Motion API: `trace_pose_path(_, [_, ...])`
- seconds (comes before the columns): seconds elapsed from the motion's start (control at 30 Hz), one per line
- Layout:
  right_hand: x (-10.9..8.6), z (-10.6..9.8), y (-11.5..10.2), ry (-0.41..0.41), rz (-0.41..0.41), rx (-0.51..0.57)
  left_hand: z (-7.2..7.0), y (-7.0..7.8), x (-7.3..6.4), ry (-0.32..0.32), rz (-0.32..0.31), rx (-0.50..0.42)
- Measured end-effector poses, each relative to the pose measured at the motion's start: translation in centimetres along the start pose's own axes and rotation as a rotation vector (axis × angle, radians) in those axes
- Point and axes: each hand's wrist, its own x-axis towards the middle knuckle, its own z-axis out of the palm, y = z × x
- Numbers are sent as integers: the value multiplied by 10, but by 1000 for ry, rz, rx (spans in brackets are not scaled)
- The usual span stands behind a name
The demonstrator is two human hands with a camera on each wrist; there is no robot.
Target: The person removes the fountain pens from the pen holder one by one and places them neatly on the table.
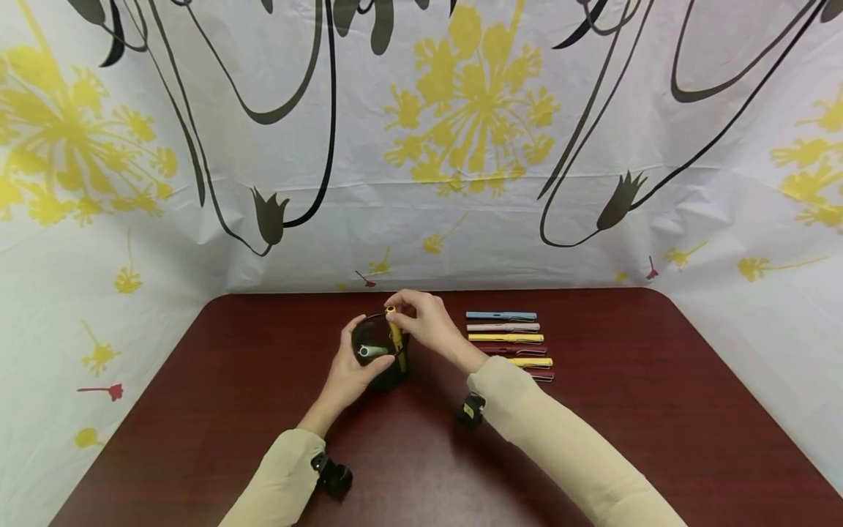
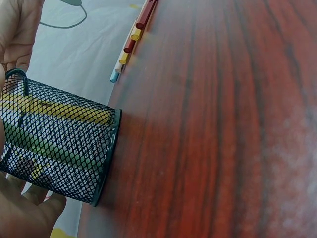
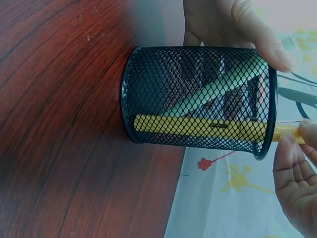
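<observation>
A black mesh pen cup (image 1: 388, 382) stands upright on the table. My left hand (image 1: 347, 372) holds it from the left, thumb and fingers spread around its rim and side. With my right hand (image 1: 428, 323) I pinch the top end of a yellow pen (image 3: 198, 127), which stands inside the cup along its wall. In the right wrist view its lower end is close to the cup's base. A pale green pen (image 3: 213, 92) leans slantwise in the same cup, seen through the mesh.
Right of the cup, several capped pens lie in a row: a light blue pen (image 1: 500, 316), a whitish pen (image 1: 502, 327), yellow ones and dark red ones. My right forearm covers part of the nearest pens. A patterned white cloth (image 1: 435, 256) hangs behind the dark red table (image 1: 626, 410).
</observation>
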Motion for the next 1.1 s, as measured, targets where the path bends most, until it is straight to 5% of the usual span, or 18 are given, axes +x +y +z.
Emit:
trace_pose_path(0.23, [-5,-3,2,15,33,54,3,-27,8,15,1,12])
trace_pose_path(0.8, [-18,-26,1,104,70,343,4,-28,8,23,24,3])
trace_pose_path(1.1, [-29,-48,4,149,84,518,1,12,-5,17,-3,-2])
